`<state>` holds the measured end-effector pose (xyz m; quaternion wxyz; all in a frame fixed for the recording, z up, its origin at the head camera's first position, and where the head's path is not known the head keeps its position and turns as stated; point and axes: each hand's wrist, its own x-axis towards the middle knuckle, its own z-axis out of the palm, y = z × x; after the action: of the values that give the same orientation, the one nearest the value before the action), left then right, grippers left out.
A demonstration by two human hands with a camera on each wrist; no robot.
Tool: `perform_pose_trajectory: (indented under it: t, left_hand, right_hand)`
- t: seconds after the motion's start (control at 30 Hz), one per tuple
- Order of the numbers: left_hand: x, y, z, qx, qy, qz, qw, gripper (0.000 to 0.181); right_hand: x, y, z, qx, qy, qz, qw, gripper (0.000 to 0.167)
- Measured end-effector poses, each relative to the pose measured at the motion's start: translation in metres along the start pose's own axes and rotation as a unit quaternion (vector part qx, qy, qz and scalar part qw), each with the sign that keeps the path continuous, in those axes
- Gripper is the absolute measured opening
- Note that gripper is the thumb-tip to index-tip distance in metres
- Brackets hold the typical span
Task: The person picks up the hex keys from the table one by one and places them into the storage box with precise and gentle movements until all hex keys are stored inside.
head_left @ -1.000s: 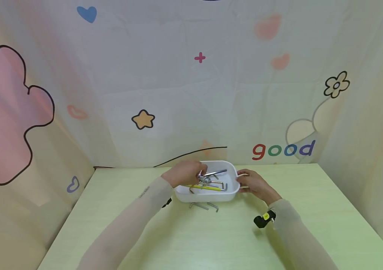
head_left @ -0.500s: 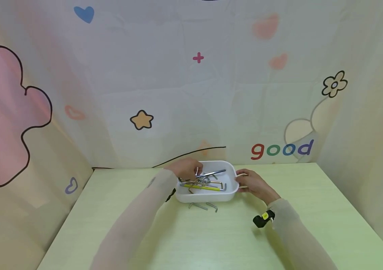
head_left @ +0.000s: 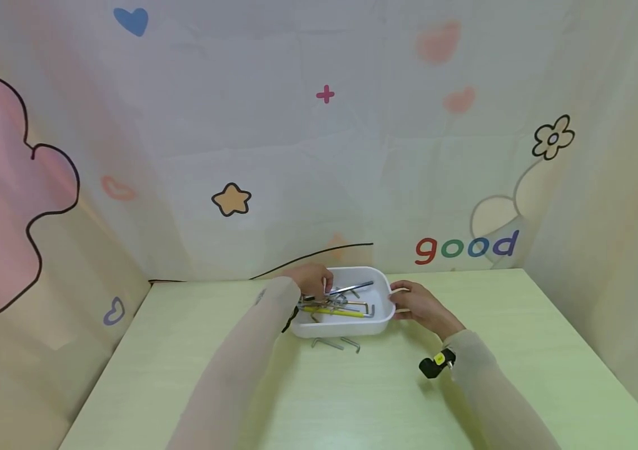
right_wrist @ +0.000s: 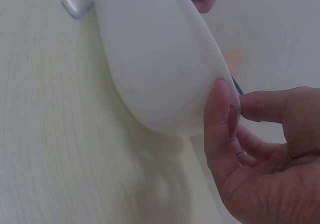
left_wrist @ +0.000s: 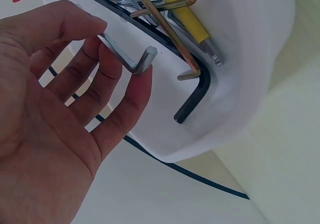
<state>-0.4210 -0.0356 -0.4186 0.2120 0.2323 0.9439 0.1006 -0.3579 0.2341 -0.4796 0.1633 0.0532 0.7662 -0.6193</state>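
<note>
In the left wrist view, my left hand [left_wrist: 65, 98] pinches a short silver hex key [left_wrist: 120, 56] between thumb and fingers, its bent end pointing out. The white plastic tray [left_wrist: 235, 103] lies just beyond it. Inside are a large black hex key [left_wrist: 192, 101], bronze-coloured hex keys [left_wrist: 167, 31] and one with a yellow sleeve [left_wrist: 182, 16]. From above, my left hand [head_left: 310, 280] is over the tray's left end, partly hiding the tools. At the opposite end my right hand [right_wrist: 270, 154] grips the tray's rim between thumb and fingers.
Two silver hex keys [head_left: 329, 344] lie on the pale wooden table [head_left: 353, 400] in front of the tray. A printed curtain [head_left: 296, 156] hangs close behind the tray and along both sides.
My left hand has drawn slightly toward the tray's left end, uncovering more of the yellow-sleeved hex key, while the left forearm has swung right. The right hand keeps its grip on the tray.
</note>
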Motion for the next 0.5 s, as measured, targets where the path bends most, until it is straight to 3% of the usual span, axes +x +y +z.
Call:
perform_pose_trajectory:
  t: [0.27, 0.5]
  left_hand:
    - [0.0061, -0.0035, 0.0058, -0.010, -0.004, -0.038, 0.9992, 0.018]
    - [0.0053, -0.0019, 0.0100, -0.025, 0.000, -0.030, 0.9992, 0.012]
  right_hand:
    - [0.0007, 0.0011, 0.0017, -0.003, -0.002, -0.007, 1.0000, 0.044]
    - [-0.0008, 0.0011, 0.0006, -0.002, 0.005, 0.006, 1.0000, 0.042]
